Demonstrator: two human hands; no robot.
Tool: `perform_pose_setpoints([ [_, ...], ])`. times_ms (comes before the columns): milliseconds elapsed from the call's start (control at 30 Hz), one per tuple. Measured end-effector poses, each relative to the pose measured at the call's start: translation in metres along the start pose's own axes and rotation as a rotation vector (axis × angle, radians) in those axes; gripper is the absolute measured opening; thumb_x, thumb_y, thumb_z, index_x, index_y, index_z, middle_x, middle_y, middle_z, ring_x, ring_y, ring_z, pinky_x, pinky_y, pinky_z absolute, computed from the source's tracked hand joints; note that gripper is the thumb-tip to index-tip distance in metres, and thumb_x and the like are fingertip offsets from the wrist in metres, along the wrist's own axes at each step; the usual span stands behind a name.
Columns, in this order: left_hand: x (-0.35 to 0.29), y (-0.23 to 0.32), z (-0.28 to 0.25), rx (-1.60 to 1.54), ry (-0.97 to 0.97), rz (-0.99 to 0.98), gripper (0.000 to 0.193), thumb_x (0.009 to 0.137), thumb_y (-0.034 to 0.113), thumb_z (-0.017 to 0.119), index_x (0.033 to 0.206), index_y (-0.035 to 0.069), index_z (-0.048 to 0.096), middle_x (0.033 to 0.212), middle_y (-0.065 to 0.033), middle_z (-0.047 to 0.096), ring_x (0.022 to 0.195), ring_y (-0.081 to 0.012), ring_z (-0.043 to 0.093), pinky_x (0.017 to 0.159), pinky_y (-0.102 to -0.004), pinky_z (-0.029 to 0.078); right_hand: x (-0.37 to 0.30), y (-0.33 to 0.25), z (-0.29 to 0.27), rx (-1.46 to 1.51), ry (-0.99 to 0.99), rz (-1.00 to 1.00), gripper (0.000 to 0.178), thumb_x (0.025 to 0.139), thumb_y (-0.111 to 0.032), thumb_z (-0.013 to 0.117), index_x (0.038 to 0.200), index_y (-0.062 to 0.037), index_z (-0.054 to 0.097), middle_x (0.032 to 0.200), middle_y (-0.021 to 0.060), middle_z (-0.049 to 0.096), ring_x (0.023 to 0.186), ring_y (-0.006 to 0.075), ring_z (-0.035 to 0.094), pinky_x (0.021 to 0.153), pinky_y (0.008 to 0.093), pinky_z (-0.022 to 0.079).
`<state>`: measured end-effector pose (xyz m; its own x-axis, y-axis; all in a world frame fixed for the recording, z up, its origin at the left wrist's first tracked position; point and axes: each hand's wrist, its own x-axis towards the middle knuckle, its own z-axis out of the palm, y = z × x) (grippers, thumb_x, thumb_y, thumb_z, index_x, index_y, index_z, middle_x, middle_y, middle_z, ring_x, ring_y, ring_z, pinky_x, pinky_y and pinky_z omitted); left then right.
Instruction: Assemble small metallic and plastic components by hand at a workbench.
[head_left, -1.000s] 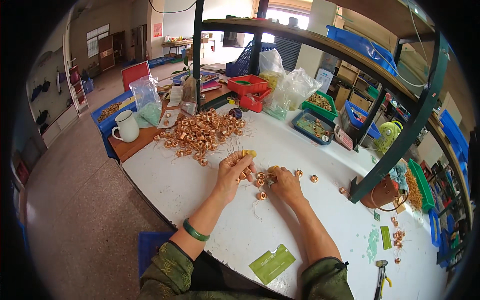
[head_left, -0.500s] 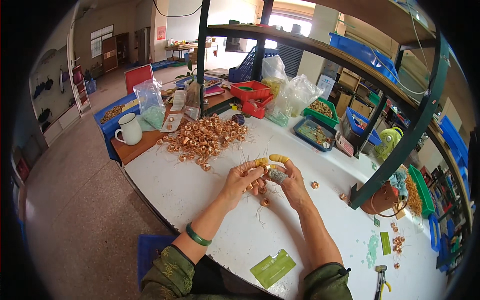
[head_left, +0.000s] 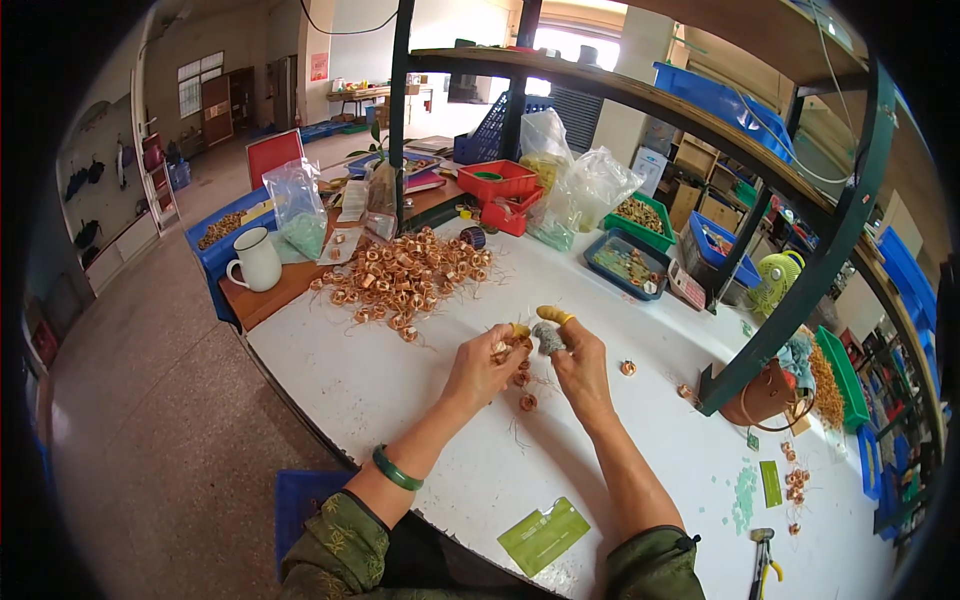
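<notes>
My left hand (head_left: 481,366) is closed around several small copper wire coils (head_left: 504,350), its fingers partly hiding them. A yellow cover shows on a fingertip. Just to the right, my right hand (head_left: 583,367) has its yellow-covered index finger and grey-wrapped thumb slightly apart, and I see nothing between them. Its other fingers are curled and partly hidden. Below the left fingers, a loose copper coil (head_left: 528,402) with thin wire ends lies on the white table (head_left: 400,400). A large heap of similar coils (head_left: 405,280) sits beyond my left hand.
A white enamel mug (head_left: 258,262) stands left of the heap. Behind are red bins (head_left: 500,180), plastic bags (head_left: 597,190) and a dark tray (head_left: 628,264). A green shelf post (head_left: 790,310) rises at right. Near me are a green card (head_left: 545,535) and a hammer (head_left: 762,555).
My hands have drawn slightly apart. The right hand's fingers have come away from the coil at the left fingertips, while the left hand keeps the coils.
</notes>
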<state>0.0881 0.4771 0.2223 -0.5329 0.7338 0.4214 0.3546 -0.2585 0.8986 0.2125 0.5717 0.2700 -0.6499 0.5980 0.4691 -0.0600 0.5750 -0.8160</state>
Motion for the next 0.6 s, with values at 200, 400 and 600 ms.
perform_pose_setpoints([
  [200, -0.003, 0.013, 0.003, 0.161, -0.047, 0.065, 0.017, 0.087, 0.007, 0.062, 0.103, 0.002, 0.062, 0.077, -0.0055, 0.065, 0.059, -0.01, 0.058, 0.048, -0.0198, 0.047, -0.002, 0.0, -0.001, 0.215, -0.037, 0.223, 0.041, 0.073, 0.011, 0.042, 0.102, -0.0001, 0.068, 0.078, 0.0065, 0.064, 0.06, 0.0105, 0.051, 0.057, 0.0208, 0.042],
  [400, -0.001, 0.019, -0.001, -0.576, 0.009, -0.301, 0.017, 0.087, 0.006, 0.062, 0.103, 0.001, 0.061, 0.078, -0.0074, 0.065, 0.06, -0.0117, 0.06, 0.048, -0.02, 0.048, 0.002, -0.001, 0.002, 0.479, 0.056, 0.281, 0.04, 0.074, 0.01, 0.041, 0.101, -0.0018, 0.068, 0.082, 0.006, 0.065, 0.065, 0.0097, 0.053, 0.061, 0.0208, 0.043],
  [600, 0.0, 0.014, -0.003, -0.798, -0.085, -0.341, 0.018, 0.087, 0.006, 0.062, 0.104, 0.0, 0.06, 0.083, -0.008, 0.065, 0.062, -0.0121, 0.062, 0.048, -0.0203, 0.049, 0.006, 0.014, 0.002, 0.618, 0.06, 0.291, 0.038, 0.075, 0.01, 0.042, 0.1, -0.0027, 0.068, 0.088, 0.0055, 0.065, 0.075, 0.0104, 0.055, 0.066, 0.0218, 0.044],
])
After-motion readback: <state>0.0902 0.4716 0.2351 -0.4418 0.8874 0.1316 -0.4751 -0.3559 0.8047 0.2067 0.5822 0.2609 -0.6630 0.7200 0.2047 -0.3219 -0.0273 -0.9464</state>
